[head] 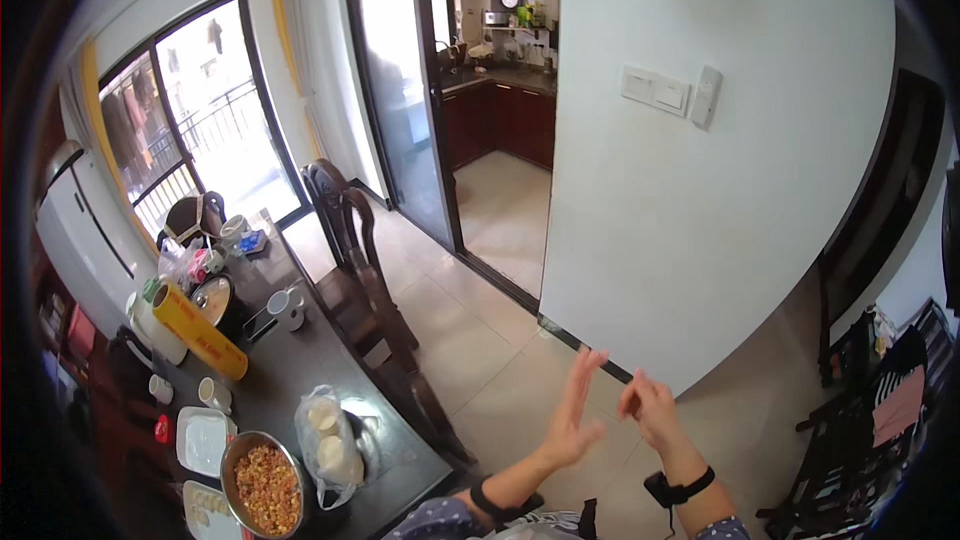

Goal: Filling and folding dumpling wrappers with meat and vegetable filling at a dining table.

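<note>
My left hand is raised over the tiled floor, empty, with its thumb and fingers spread. Beside it, my right hand is also in the air, its fingers loosely bent and nothing visible in them. Both wrists wear black straps. To the left is a dark dining table. On it a metal bowl holds a chopped reddish-yellow mixture. A clear plastic bag with pale round dough-like pieces lies right of the bowl. Small pale pieces sit in a white tray; another white tray stands behind it.
Farther along the table are a yellow cling-film roll, a lidded pot, mugs and a phone. Carved wooden chairs line its right side. A white wall rises ahead, beside a sliding kitchen door. Clothes lie at right.
</note>
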